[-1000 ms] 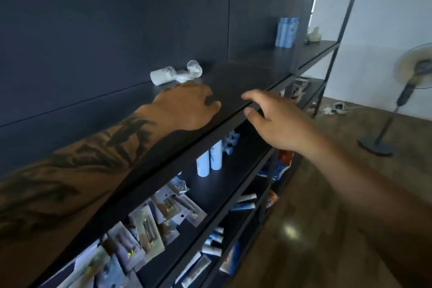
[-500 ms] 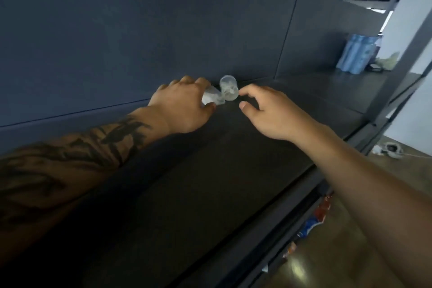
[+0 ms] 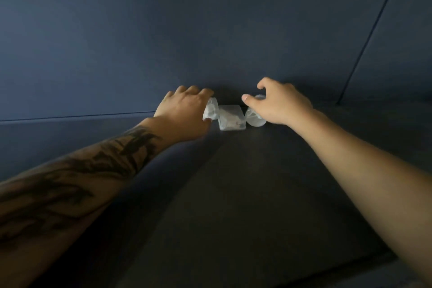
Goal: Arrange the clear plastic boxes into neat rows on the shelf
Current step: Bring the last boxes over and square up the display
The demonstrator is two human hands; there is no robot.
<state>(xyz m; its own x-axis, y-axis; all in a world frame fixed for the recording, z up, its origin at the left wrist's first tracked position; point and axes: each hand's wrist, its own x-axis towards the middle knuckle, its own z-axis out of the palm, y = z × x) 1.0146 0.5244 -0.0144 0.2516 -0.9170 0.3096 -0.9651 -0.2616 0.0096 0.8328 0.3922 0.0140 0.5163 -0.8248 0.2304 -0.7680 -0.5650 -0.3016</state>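
Clear, thin plastic is what you are dealing with: three small boxes lying close together at the back edge of the shelf point(image 3: 233, 194), right against the dark back panel point(image 3: 163, 30). The middle box point(image 3: 231, 117) lies free, a squarish translucent piece with something pale inside that you cannot make out. The left box point(image 3: 211, 109) is tipped against your left hand point(image 3: 184, 106), whose fingers curl over its far side and hold it. The right box point(image 3: 253, 117) sits under your right hand point(image 3: 278, 104); thumb and forefinger arch over its top, and it looks pinched, though the contact itself is partly hidden.

Expect these to weigh almost nothing and to be stiff but brittle. The walls will likely flex or crack under a hard squeeze, and the smooth surface will probably slide on the matte shelf at a nudge. Take each by two opposite flat sides, low down, with fingertip pressure only. If the ends are rounded, as they appear, a box may roll when laid on its side, so stand it on a flat face before you let go.
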